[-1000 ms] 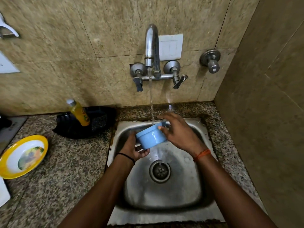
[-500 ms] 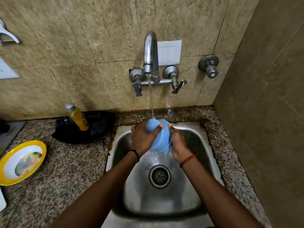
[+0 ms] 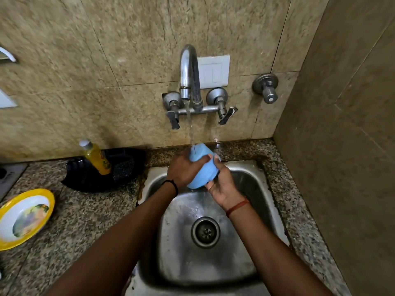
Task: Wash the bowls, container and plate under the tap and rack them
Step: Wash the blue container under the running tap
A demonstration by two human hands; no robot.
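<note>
A small blue bowl is held upside down over the steel sink, its base up under the running stream from the wall tap. My left hand wraps over the bowl's left side, fingers curled across its base. My right hand holds the bowl from the lower right, fingers behind its rim. A yellow-rimmed plate with a picture in it lies on the granite counter at the far left.
A yellow soap bottle leans in a black tray at the back of the counter, left of the sink. The drain sits in the sink's middle. A tiled side wall closes off the right.
The bowl was upright a second ago with the stream running into it; it has been turned over, and both hands now clasp it base-up under the water.
</note>
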